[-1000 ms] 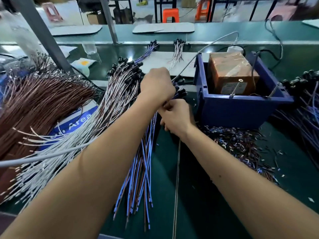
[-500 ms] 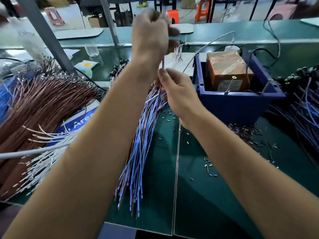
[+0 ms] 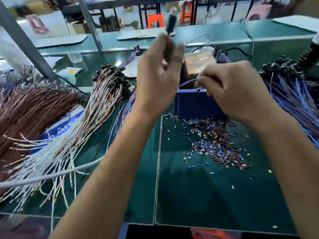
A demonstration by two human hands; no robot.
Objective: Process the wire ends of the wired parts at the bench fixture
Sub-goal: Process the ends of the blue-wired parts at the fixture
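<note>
Half a second ago the left hand held a hanging bundle of blue and brown wires high over the bench; now that bundle is out of it and both hands work one part. Left hand [image 3: 158,75] is raised with fingers curled, pinching the blurred black end piece [image 3: 170,24] of a single wired part above its fingertips. Right hand [image 3: 236,88] pinches the other end of the thin blue wire [image 3: 188,82], fingers curled tight around it. That wire runs roughly level, left to right, between the two hands, its long axis across the bench, the black end pointing up and away.

Just behind the hands stands the dark blue plastic box [image 3: 195,104] with a brown taped block [image 3: 200,64] inside, near the middle of the green bench mat [image 3: 207,195]. Cut bits of blue, brown and white insulation [image 3: 215,144] lie scattered before the box. Towards the left edge lie a fan of white and brown wires with black ends [image 3: 82,128] and a thick sheaf of brown wires [image 3: 29,111]; at the right edge, blue wires with black ends [image 3: 293,97]. Beyond the bench, blurred, stand orange stools [image 3: 155,19] on a pale floor.
</note>
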